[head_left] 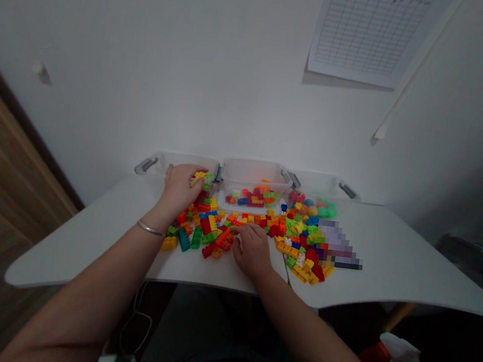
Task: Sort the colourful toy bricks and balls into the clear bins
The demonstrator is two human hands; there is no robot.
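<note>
Toy building bricks in many colours lie in a loose pile [208, 224] on the white table. At the front edge of the left clear bin is my left hand [182, 189], its thumb and fingers curled around a yellow brick [193, 182]; other yellow and green bricks show right beside it. My right hand [254, 249] rests low over the middle of the pile, fingers stretched to the left and thumb apart. Close to its fingertips lies an orange brick [223, 237]; whether they touch is unclear.
Bricks sit in the middle clear bin [256, 171]; coloured balls [311, 207] are in the right bin [317, 181]. More bricks [302, 263] spread to the right, beside a blurred flat object [339, 244]. A printed sheet [367, 35] hangs on the wall.
</note>
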